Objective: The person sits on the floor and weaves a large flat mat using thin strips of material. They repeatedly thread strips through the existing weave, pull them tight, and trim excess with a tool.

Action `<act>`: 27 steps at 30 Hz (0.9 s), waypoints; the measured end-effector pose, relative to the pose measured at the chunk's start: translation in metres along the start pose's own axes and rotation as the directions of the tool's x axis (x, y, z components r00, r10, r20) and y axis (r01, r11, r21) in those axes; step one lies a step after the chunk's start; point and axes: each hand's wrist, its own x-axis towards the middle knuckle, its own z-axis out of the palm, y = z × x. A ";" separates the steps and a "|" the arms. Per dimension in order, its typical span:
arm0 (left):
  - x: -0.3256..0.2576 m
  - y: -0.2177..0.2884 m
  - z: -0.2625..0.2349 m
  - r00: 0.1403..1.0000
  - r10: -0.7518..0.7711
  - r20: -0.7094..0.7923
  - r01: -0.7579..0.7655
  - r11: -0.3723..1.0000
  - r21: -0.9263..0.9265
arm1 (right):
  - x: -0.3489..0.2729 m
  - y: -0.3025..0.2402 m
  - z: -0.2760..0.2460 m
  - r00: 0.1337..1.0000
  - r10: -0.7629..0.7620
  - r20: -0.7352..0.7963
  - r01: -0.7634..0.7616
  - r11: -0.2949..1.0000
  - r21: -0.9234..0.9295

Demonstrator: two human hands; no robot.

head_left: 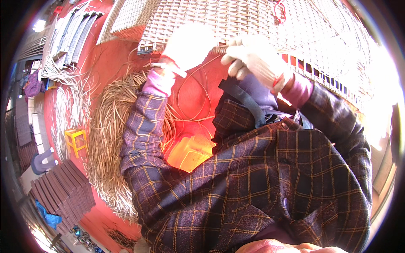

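Observation:
A pale woven wicker panel (244, 19) spans the top of the view, with its near edge toward me. My left hand (189, 46), in a white glove, is at the panel's left part along that edge; glare washes out its fingers and anything in them. To its right, at the same edge, is my gloved right hand (255, 61). Its fingers curl together, and what they pinch, if anything, cannot be made out. Thin wicker strands (208, 90) loop down below the hands. Farther right, the panel's frame (322, 78) shows open gaps between bars.
A large bundle of tan wicker strips (107, 135) lies left of my left arm. An orange-yellow plastic container (192, 154) sits below that arm on the red floor (101, 215). Farther left are a yellow stool (76, 139), stacked brown panels (63, 194) and a blue bag (48, 216).

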 end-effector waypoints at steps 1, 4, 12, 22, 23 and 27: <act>0.002 0.006 0.001 0.995 -0.063 0.073 0.062 0.998 0.011 | 0.004 -0.005 -0.004 0.998 0.058 -0.038 -0.061 0.996 -0.071; 0.004 0.015 -0.003 0.985 -0.163 0.052 0.167 0.982 -0.093 | 0.027 -0.016 -0.011 1.000 0.011 0.010 -0.002 0.792 -0.610; 0.006 0.020 -0.028 0.979 -0.131 -0.158 0.134 0.991 0.007 | 0.040 -0.015 -0.038 0.801 -0.460 0.382 0.421 -0.019 -0.907; 0.030 0.051 -0.033 0.989 -0.145 -0.008 0.130 0.910 -0.394 | -0.030 -0.031 -0.050 0.977 -0.194 -0.090 0.091 0.757 -0.647; 0.027 0.044 -0.034 0.998 -0.066 0.005 0.066 0.978 -0.199 | -0.031 -0.030 -0.046 0.992 -0.020 -0.121 -0.047 0.849 -0.526; 0.014 0.034 -0.029 0.996 0.008 -0.083 -0.013 0.999 -0.049 | -0.048 -0.013 -0.027 0.999 0.027 0.044 0.002 0.832 -0.554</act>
